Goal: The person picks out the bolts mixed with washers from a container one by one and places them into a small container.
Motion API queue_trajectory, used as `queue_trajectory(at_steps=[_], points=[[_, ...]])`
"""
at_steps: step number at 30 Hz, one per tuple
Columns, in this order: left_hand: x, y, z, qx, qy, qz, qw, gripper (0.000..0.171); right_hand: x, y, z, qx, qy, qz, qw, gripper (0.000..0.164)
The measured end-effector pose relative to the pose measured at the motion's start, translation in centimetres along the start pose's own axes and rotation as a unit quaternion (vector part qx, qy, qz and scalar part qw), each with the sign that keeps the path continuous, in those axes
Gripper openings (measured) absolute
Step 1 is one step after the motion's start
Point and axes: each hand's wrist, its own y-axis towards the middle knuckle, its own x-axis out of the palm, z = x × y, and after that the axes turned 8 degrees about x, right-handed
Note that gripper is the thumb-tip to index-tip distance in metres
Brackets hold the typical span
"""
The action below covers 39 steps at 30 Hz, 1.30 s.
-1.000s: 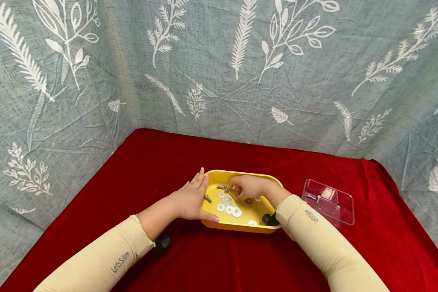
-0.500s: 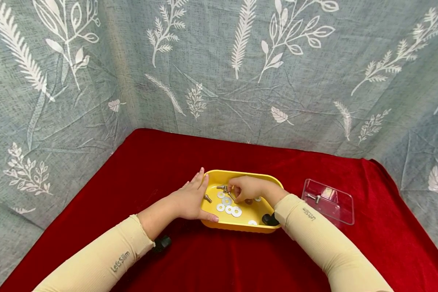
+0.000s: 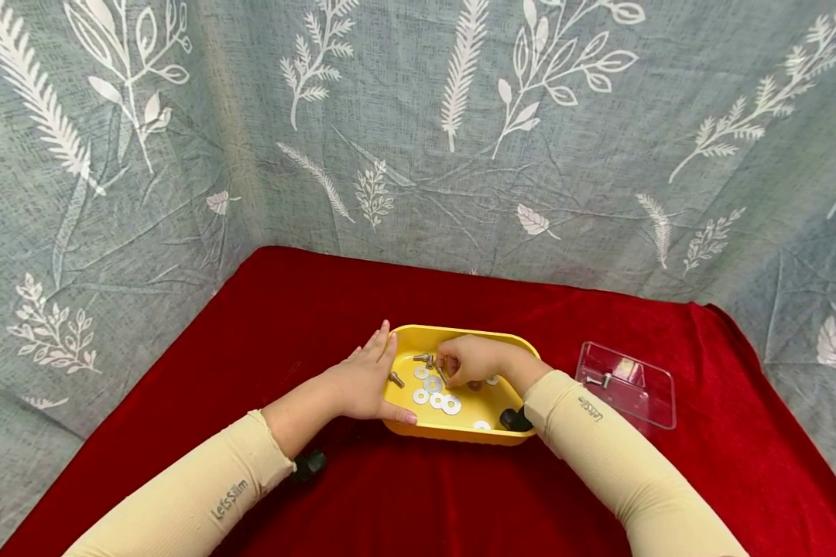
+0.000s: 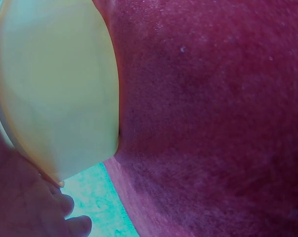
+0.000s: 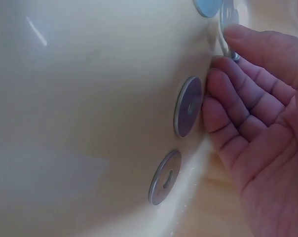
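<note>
A yellow tray [image 3: 460,435] stands on the red cloth in the head view. My left hand [image 3: 362,383] lies against its left end, fingers straight and spread, thumb on the near rim. Inside, my right hand [image 3: 477,360] reaches down to the tray's floor with bent fingers. Its thumb and fingertips pinch a slim metal bolt [image 3: 442,376]. More short bolts [image 3: 420,357] lie just left of these fingertips, and one bolt [image 3: 396,379] rests by the left wall. Several flat washers [image 3: 433,384] are spread over the floor; the right wrist view has a washer [image 5: 165,177] close up.
A clear plastic tray [image 3: 658,418] to the right holds a bolt [image 3: 605,380]. Black wrist cameras show below the left sleeve [image 3: 311,464] and inside the yellow tray by the right sleeve [image 3: 515,419]. A patterned grey curtain [image 3: 418,155] hangs behind the table.
The right hand has shifted very slightly, and the bolt at its fingertips has turned a little. The left hand and the tray have stayed in place.
</note>
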Motion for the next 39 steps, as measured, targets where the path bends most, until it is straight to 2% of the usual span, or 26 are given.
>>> queue_trajectory(at_steps=[11, 18, 26, 39], points=[[0.0, 0.0, -0.1, 0.006, 0.006, 0.009, 0.9999, 0.13, -1.0, -0.5, 0.0, -0.036, 0.052, -0.01, 0.998, 0.019], [0.1, 0.2, 0.0, -0.001, 0.011, 0.004, 0.9999, 0.131, -2.0, -0.9, -0.2, -0.061, 0.006, 0.018, 0.998, 0.02], [0.0, 0.2, 0.1, -0.003, 0.006, 0.01, 0.9999, 0.131, -3.3, -1.8, 0.1, -0.056, 0.031, 0.038, 0.997, 0.022], [0.0, 0.0, 0.1, 0.0, 0.011, 0.012, 0.9999, 0.131, -6.0, -4.3, 0.4, -0.048, 0.061, 0.065, 0.995, 0.023]])
